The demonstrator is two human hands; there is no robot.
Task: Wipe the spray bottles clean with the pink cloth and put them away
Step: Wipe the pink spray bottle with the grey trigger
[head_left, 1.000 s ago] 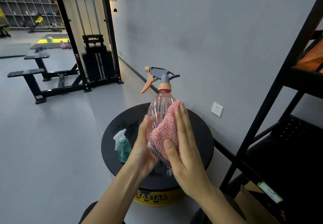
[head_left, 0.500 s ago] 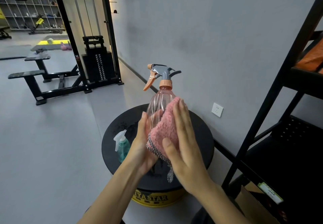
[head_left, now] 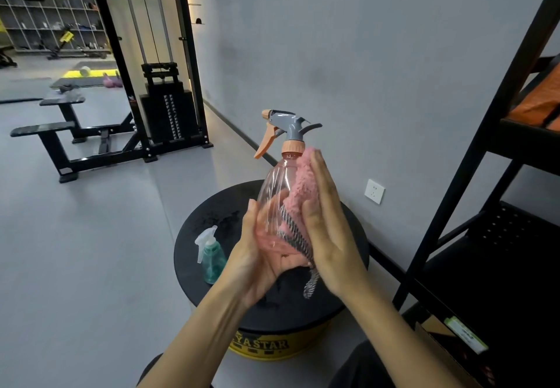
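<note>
A clear pink spray bottle (head_left: 277,184) with a grey and orange trigger head is held upright above the round black stand (head_left: 209,224). My left hand (head_left: 260,254) cups its lower body from the left and underneath. My right hand (head_left: 327,224) presses the pink cloth (head_left: 304,184) flat against the bottle's right side, up to the neck. A striped edge of the cloth hangs down below my palms. A small teal spray bottle (head_left: 212,256) with a white trigger stands on the left part of the stand.
A black metal shelf rack (head_left: 491,151) rises at the right, with an orange item on an upper shelf. The grey wall with a white socket (head_left: 375,191) is behind the stand. A weight machine and benches (head_left: 100,133) stand at the far left.
My right hand and the cloth have slid up the bottle's side toward the neck. The bottle has risen a little and my left hand has shifted lower around its base.
</note>
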